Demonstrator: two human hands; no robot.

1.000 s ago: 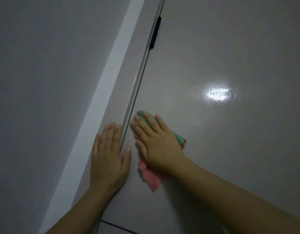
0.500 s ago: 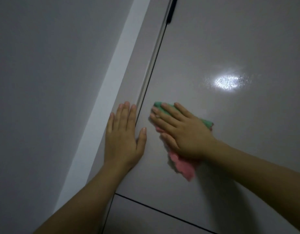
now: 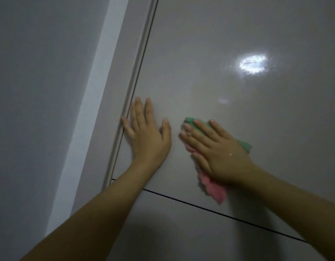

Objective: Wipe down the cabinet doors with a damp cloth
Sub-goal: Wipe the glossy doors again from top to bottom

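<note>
Head view, dim lighting. The glossy grey cabinet door [image 3: 210, 44] fills the centre and right of the frame, tilted, with a bright light reflection [image 3: 253, 64] on its surface at upper right.

The left hand [image 3: 147, 137] lies flat on the door at centre frame, fingers straight and slightly spread, thumb out to the right. Its little finger sits at the door's left edge, against the vertical seam [image 3: 142, 61] that runs up to the top of the frame. It holds nothing.

The right hand [image 3: 219, 153] lies right of centre, palm down and fingers extended, pressing the cloth [image 3: 214, 191] flat against the door. The cloth is green where it shows beyond the fingertips and behind the hand, pink where it shows below the palm. The two hands are near each other but apart.

A dark horizontal gap [image 3: 229, 216] crosses beneath both hands; the pink end of the cloth reaches nearly to it. A pale strip [image 3: 95, 87] and a grey wall [image 3: 40, 91] occupy the left of the frame.
</note>
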